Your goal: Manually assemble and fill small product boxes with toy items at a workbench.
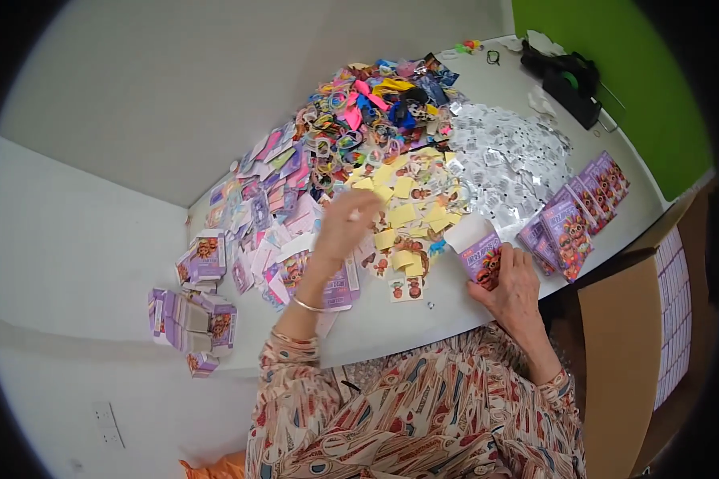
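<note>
My right hand (515,286) holds a small purple printed box (481,257) at the table's front edge, its pale top flap raised. Over the heap of yellow-backed sticker cards (407,214) hangs my left hand (345,227), its fingers bent and smeared by motion; whether anything is between them does not show. Next to it lies a pile of white, pink and purple cards and packets (284,231). Behind is a heap of colourful hair ties and bands (367,112). Small silvery packets (507,160) spread beyond the box.
Purple filled-looking boxes (571,227) lie in an overlapping row at right. More purple boxes (192,319) stand stacked at the left edge. An open carton (623,319) with rows of boxes stands beside the table. A black device (567,84) sits at the far right corner.
</note>
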`<action>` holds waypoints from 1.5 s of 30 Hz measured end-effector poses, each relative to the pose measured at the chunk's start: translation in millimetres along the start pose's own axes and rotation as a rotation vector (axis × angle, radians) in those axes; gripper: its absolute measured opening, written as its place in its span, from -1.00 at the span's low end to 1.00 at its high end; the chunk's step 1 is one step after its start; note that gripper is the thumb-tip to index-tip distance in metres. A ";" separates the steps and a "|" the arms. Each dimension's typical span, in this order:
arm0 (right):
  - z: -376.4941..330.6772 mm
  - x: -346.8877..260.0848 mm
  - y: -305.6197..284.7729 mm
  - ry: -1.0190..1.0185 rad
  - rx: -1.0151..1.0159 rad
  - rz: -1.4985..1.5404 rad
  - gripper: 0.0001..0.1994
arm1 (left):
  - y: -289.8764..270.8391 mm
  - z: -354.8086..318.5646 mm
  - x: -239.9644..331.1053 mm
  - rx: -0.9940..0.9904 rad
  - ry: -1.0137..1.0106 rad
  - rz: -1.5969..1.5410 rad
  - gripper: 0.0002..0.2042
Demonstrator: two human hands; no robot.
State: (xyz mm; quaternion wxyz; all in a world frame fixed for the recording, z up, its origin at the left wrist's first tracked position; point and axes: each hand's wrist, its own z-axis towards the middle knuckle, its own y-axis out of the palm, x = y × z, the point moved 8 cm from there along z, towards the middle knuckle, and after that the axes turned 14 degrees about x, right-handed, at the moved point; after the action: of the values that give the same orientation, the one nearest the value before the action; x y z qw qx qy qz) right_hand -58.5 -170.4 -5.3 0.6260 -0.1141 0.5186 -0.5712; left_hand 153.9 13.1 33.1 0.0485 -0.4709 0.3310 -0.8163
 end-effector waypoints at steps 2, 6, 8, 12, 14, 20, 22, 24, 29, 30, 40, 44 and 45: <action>-0.6 2.1 -1.3 0.001 0.011 -0.011 -0.35 | -41.6 9.9 -43.0 0.078 0.020 0.355 -0.74; -2.8 -0.8 10.8 0.006 -0.057 0.008 -0.35 | -69.9 -0.9 -74.5 -0.011 0.383 1.051 -0.55; -3.6 -3.1 12.3 0.002 -0.067 0.008 -0.35 | -78.9 -1.0 -100.6 -0.064 0.453 1.052 -0.50; -6.6 2.4 12.0 0.023 -0.048 -0.010 -0.34 | -73.1 13.2 -104.1 -0.184 0.469 0.921 -0.59; -7.4 3.3 12.1 0.025 -0.048 -0.007 -0.34 | -80.6 21.4 -118.1 -0.197 0.462 0.894 -0.67; -6.5 4.2 12.1 0.034 -0.047 -0.021 -0.33 | -104.9 59.6 -116.5 -0.142 0.333 0.711 -0.87; -6.3 4.2 13.2 0.037 -0.051 -0.016 -0.33 | -98.7 57.0 -102.5 -0.185 0.427 0.853 -0.86; -6.6 4.3 13.8 0.045 -0.060 -0.010 -0.33 | -92.5 43.0 -106.8 -0.242 0.434 0.920 -0.77; -7.0 4.6 11.5 0.029 -0.049 -0.005 -0.33 | -73.5 23.1 -113.0 -0.448 0.415 1.092 -0.63; -6.6 4.3 12.3 0.028 -0.058 -0.002 -0.33 | -76.1 24.2 -115.6 -0.447 0.414 1.096 -0.63; -1.8 3.5 11.4 0.037 -0.045 0.006 -0.33 | -114.6 78.9 -60.5 -0.019 0.492 0.626 -0.83; -0.7 4.3 9.0 0.044 -0.041 0.013 -0.30 | -110.0 85.2 -56.9 -0.086 0.241 0.398 -0.84; -0.5 5.2 9.2 0.054 -0.051 0.010 -0.29 | -105.9 84.7 -60.5 -0.135 0.115 0.389 -0.86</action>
State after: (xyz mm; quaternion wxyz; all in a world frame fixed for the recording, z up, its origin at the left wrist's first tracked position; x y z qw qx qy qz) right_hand -54.3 -171.5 -15.0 0.6116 -0.1118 0.5503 -0.5574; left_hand 279.7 77.0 79.1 0.1546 -0.3528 0.4717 -0.7932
